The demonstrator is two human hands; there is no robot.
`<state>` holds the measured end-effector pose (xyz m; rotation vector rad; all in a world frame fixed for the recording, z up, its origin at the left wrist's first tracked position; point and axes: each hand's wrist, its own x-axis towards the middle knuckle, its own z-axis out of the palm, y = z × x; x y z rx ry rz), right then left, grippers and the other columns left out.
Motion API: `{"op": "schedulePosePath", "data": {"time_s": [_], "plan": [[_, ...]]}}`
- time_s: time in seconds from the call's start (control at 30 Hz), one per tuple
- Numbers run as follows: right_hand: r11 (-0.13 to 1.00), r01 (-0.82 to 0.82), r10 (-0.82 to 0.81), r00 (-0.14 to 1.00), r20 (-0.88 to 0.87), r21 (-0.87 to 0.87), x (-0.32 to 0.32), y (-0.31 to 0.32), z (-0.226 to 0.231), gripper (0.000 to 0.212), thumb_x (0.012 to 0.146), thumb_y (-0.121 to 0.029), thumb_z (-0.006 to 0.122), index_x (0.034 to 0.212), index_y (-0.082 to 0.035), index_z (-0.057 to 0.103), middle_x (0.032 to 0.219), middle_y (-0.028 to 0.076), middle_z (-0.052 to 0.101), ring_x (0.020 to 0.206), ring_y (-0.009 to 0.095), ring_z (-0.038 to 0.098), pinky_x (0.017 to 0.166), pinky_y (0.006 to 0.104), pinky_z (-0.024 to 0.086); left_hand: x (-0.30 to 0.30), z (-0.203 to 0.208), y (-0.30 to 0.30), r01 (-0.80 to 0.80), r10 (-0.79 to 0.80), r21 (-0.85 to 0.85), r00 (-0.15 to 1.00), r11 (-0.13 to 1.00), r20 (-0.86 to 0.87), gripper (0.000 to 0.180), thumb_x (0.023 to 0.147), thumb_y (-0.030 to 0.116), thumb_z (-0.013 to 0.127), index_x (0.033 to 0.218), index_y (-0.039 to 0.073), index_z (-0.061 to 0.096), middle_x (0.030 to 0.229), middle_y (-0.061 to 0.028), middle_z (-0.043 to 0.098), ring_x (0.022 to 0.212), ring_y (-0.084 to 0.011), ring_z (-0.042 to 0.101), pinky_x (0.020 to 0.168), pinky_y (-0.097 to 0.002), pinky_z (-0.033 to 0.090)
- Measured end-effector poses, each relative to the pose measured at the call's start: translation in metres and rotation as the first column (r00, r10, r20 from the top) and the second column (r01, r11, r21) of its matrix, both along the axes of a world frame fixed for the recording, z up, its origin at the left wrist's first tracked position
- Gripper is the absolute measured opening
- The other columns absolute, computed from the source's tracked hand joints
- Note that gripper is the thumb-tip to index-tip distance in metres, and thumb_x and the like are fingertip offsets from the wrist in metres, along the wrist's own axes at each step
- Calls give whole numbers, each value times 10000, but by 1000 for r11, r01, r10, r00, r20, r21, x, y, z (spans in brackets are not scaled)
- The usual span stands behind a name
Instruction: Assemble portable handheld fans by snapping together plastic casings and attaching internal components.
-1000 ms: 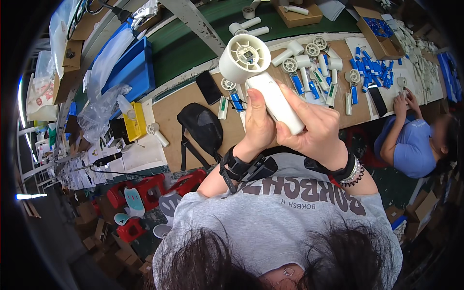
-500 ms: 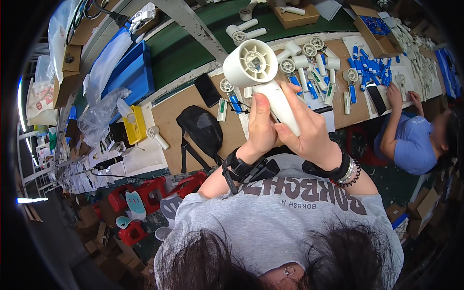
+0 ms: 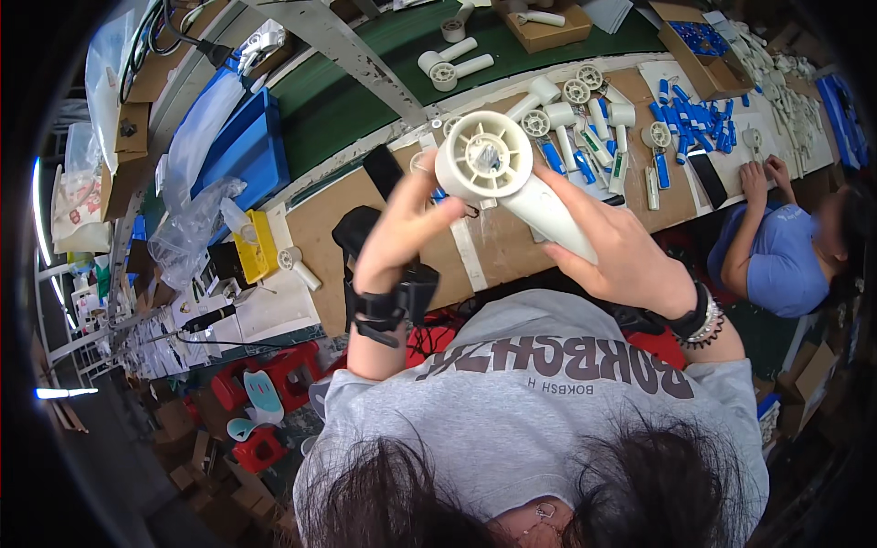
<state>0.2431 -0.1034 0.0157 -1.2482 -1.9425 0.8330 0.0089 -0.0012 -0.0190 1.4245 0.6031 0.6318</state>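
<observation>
A white handheld fan body (image 3: 548,215) is raised over the workbench, its round spoked head up and to the left. My right hand (image 3: 630,251) is wrapped round the handle, fingers behind it and thumb along the near side. Beside the left edge of the head is my left hand (image 3: 397,233), thumb and fingers apart. Its fingertips are slightly blurred near the rim; I cannot tell whether they touch it. Inside the head, a metallic grey piece shows at the hub.
White fan parts, blue cylindrical cells (image 3: 690,123) and a dark phone (image 3: 706,178) lie on the bench to the right. A black pouch (image 3: 356,228) is behind my left wrist. At left are a yellow bin (image 3: 258,247) and blue crate (image 3: 242,142). A co-worker (image 3: 776,247) sits at right.
My left hand has come off the handle and moved left beside the fan head. The right hand keeps its hold, and the fan has shifted slightly down and right.
</observation>
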Motion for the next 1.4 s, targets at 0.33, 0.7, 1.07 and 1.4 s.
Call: {"op": "schedulePosePath", "data": {"time_s": [0.33,0.7,1.07,1.4], "plan": [[987,-154,130,926,354,41,-1,-16,51,716,664,-99,691,1297,21,378,791,124,542,616,252,572,536,325,479,11,38,3,188,-253,452,964,872,87,651,561,99,836,1096,31,472,1049,-135,574,959,-214,572,826,-307,454],[896,-236,24,872,490,376,5,-20,56,633,574,-199,739,1119,60,549,737,64,522,537,140,518,430,233,412,20,36,-18,-99,-134,519,910,849,393,332,774,133,682,1017,22,485,936,-183,589,832,-264,602,696,-336,500],[890,-229,25,887,460,394,5,-16,62,598,596,-207,725,1103,61,556,736,76,538,545,147,534,437,242,421,22,38,-22,-177,-22,598,951,781,310,525,652,251,802,974,84,422,857,-123,548,746,-239,579,625,-312,501],[924,-190,-12,852,523,331,7,-14,66,588,618,-242,706,1114,41,567,665,48,499,491,148,498,433,261,405,21,31,-16,-73,-94,427,929,901,358,488,686,94,758,1058,15,452,932,-161,589,845,-222,605,720,-320,506]]}}
